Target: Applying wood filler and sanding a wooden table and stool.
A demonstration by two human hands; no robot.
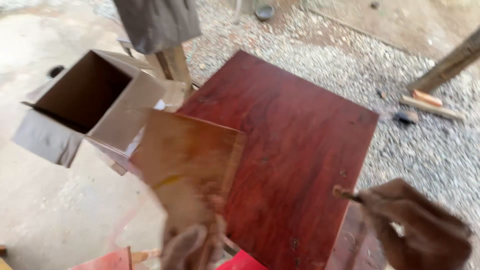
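My left hand has its grip closed on the blurred plywood panel over the red tabletop; it looks stiff and light, best held at the edges. My right hand is clenched around a small stick.

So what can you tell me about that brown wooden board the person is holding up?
The board is a thin, flat, light-brown panel, seemingly plywood, with a yellowish streak near its lower part. It is blurred by motion. It is tilted, one corner pointing right, above the left edge of the dark red tabletop. The gloved left hand grips its bottom end. An open grey box sits just behind it to the left.
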